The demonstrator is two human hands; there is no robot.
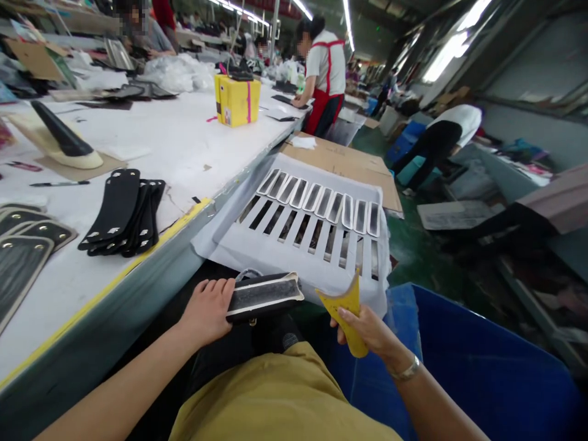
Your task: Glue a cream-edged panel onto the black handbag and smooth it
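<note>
My left hand (209,312) is closed around one end of a long black piece (266,294), whose grey top panel has a pale border; its exact kind is unclear. The piece lies sideways above my lap, with a small metal fitting under it. In my right hand (362,331) is a yellow tool with a curved, two-pointed end (346,300), held apart from the black piece. Just beyond both hands, a white slotted sheet (271,257) carries a row of white-rimmed dark strips (312,197) along its far side.
Stacked black pieces with metal snaps (122,208) lie on the white worktable (184,147) at left. Farther along stands a yellow box (237,101). A blue bin (482,361) is close on my right. A co-worker in a red apron (324,79) stands at the table.
</note>
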